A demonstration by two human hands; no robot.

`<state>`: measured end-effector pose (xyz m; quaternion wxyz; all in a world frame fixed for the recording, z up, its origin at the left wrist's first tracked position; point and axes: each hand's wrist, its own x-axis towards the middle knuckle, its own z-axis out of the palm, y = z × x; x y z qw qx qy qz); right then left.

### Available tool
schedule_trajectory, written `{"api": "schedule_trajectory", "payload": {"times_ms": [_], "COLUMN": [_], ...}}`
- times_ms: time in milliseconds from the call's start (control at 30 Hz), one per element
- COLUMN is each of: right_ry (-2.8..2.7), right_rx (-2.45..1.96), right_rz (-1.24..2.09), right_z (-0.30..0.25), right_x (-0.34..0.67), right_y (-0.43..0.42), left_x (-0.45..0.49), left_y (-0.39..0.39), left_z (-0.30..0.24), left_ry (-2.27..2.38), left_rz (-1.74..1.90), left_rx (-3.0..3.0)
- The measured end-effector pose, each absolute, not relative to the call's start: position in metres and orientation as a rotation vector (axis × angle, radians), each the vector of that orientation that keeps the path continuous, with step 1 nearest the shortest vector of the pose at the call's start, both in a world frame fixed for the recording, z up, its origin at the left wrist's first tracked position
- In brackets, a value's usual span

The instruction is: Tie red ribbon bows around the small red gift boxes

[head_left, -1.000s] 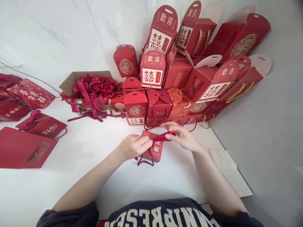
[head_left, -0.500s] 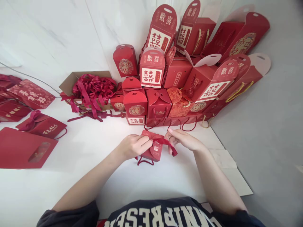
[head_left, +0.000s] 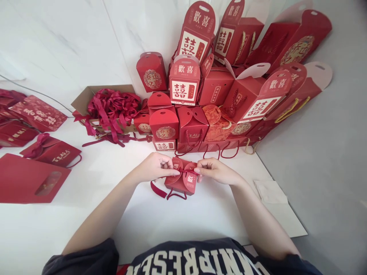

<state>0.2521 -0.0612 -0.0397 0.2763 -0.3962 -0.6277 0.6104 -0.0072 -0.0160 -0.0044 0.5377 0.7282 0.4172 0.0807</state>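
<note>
A small red gift box (head_left: 180, 186) with curved top flaps sits on the white table before me, a cord handle hanging at its near side. Across its top runs a dark red ribbon (head_left: 187, 171), crossed or knotted at the middle. My left hand (head_left: 159, 167) pinches the ribbon at the box's left side, and a loose tail of it curls down onto the table below. On the right side, my right hand (head_left: 213, 170) pinches the other end between thumb and fingers. Both hands are closed, close above the box top.
Behind stand stacked red gift boxes (head_left: 185, 82). To their left a cardboard box (head_left: 83, 97) overflows with red ribbons (head_left: 114, 109). A ribbon-tied box (head_left: 54, 151) and a larger red box (head_left: 25, 179) lie at far left. A grey wall (head_left: 323, 152) bounds the right.
My left hand has shifted left and my right hand has come to the box's right edge. The ribbon that looped loosely to the right is now drawn taut across the top.
</note>
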Motion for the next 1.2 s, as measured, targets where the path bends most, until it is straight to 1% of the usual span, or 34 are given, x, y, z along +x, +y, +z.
{"api": "schedule_trajectory", "payload": {"times_ms": [100, 400, 733, 833, 933, 1067, 1200], "right_ry": [-1.720, -1.831, -1.793, -1.814, -1.816, -1.875, -1.920], "right_rx": [-1.051, -1.130, -1.096, -1.169, -1.348, -1.565, -1.756], "right_rz": [1.614, 1.515, 1.642, 1.523, 1.389, 1.214, 0.926], "right_z": [-0.039, -0.042, -0.039, -0.037, -0.036, -0.037, -0.036], "right_x": [0.255, 0.268, 0.264, 0.256, 0.246, 0.234, 0.224], "right_y": [-0.061, -0.058, -0.059, -0.062, -0.066, -0.073, -0.077], "left_x": [-0.012, -0.022, -0.026, -0.023, -0.018, -0.012, -0.010], "left_y": [-0.011, 0.006, 0.011, 0.005, -0.006, -0.019, -0.023], "left_z": [-0.002, -0.009, -0.013, -0.008, 0.001, 0.014, 0.017], "left_ry": [0.969, 0.854, 0.763, 0.816, 0.914, 0.906, 0.917], "left_rz": [0.089, 0.010, -0.089, 0.046, 0.162, 0.118, 0.097], "left_rx": [1.652, 1.671, 1.615, 1.705, 1.808, 2.051, 2.184]}}
